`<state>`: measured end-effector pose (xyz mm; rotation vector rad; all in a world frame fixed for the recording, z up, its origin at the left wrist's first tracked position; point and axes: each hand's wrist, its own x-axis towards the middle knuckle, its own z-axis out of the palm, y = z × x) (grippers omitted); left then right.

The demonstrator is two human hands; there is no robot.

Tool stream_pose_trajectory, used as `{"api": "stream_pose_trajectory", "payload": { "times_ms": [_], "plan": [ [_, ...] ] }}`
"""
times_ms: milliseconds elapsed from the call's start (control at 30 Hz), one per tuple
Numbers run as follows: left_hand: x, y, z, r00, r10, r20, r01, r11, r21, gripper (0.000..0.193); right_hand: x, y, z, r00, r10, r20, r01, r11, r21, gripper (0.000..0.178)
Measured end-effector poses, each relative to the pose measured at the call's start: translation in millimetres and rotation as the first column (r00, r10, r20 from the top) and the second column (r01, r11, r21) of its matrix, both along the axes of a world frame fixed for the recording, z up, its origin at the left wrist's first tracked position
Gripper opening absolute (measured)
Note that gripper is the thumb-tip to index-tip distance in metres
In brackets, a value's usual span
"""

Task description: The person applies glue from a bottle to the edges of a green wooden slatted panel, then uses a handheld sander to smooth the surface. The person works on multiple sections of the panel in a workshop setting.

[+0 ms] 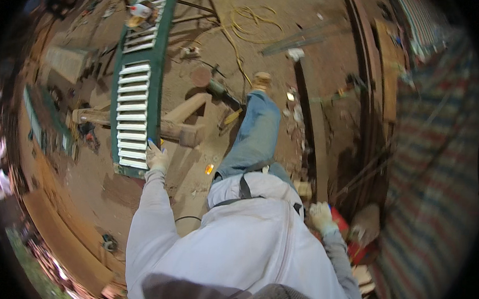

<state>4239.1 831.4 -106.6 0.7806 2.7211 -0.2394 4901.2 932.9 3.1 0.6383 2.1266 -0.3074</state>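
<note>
A long louvered shutter (157, 85) with a dark green frame and white slats lies across a wooden trestle (183, 129), left of my body. My left hand (156, 157), in a pale glove, is closed at the near right edge of the shutter. Small blue and yellow bits show at its fingertips; what they belong to is unclear. Out to my right, my gloved right hand (321, 216) is lowered with its fingers curled. Some blue shows beside its fingers, and a red object (338, 222) is close by. Whatever it grips is hidden.
A white container (141, 11) stands on the shutter's far part. On the floor lie a power tool with a round disc (201, 77) and a coiled yellow cord (257, 26). Long boards (311, 121) and a striped tarp (439, 160) are at right. More planks (69, 241) lie lower left.
</note>
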Motion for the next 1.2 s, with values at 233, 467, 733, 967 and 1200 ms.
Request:
{"api": "stream_pose_trajectory", "payload": {
  "times_ms": [233,467,733,967,1200],
  "plan": [
    [10.8,48.7,40.4,0.981,0.169,0.099,-0.146,0.967,-0.211,0.105,-41.6,185.3,-48.0,0.960,-0.249,0.128,0.255,0.966,-0.035,0.027],
    [-44.7,140.0,48.3,0.771,0.608,0.186,-0.609,0.791,-0.063,0.077,-186.5,463.5,32.2,0.988,-0.114,-0.102,0.116,0.993,0.019,0.026],
    [-156.5,419.4,34.5,0.748,0.446,0.492,-0.655,0.370,0.659,0.072,-208.6,646.9,53.5,0.916,-0.208,-0.342,0.258,0.960,0.107,0.041],
    [-260.8,541.5,4.3,0.321,0.516,0.794,-0.842,-0.228,0.489,0.062,-263.7,806.1,11.9,0.901,-0.293,-0.320,0.271,0.956,-0.112,0.041],
    [-280.0,543.9,-31.3,0.061,0.781,0.621,-0.770,-0.359,0.527,0.042,-274.1,1012.0,7.5,0.893,-0.269,-0.361,0.302,0.952,0.037,0.043]
  ]
}}
